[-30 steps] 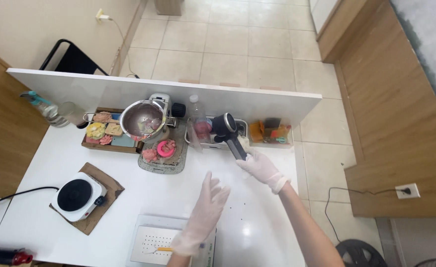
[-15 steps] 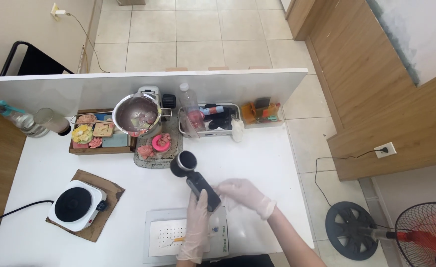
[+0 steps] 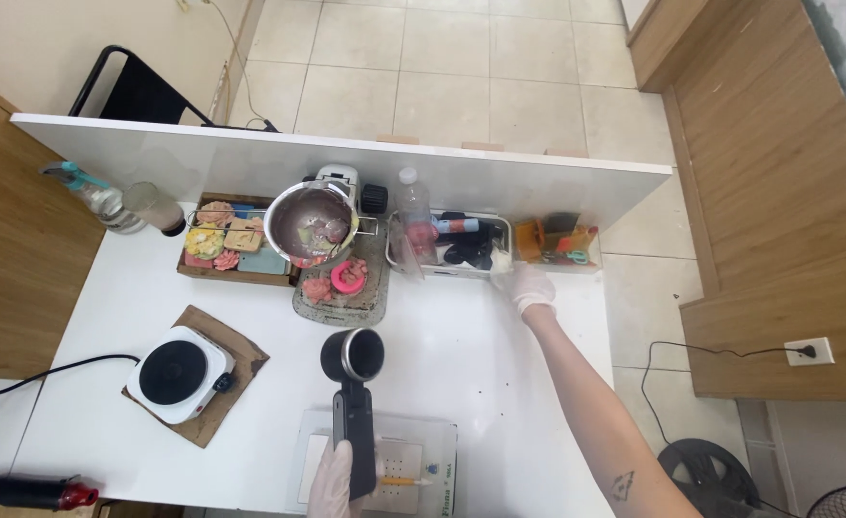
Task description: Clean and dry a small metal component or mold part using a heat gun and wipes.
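My left hand (image 3: 331, 485), in a white glove, grips the handle of a black heat gun (image 3: 352, 382) at the table's front edge. Its round nozzle points up and away from me. The gun hangs over a clear plastic box (image 3: 421, 459) holding a small pencil-like stick. My right hand (image 3: 529, 286), also gloved, is stretched to the back right. Its fingers touch the right end of a clear tray (image 3: 500, 257) filled with dark tools and a red-capped tube.
A black hot plate (image 3: 177, 371) sits on a brown mat at front left. Behind are a steel bowl (image 3: 309, 223), a wooden tray of coloured soaps (image 3: 228, 248), a grey tray with pink shapes (image 3: 343, 285), a clear bottle (image 3: 409, 196), and an orange-filled container (image 3: 556, 240). A white wall panel backs the table.
The heat gun came from the back tray to the front in my right hand and passed to my left. My right hand has let go and reached back to the clear tray.
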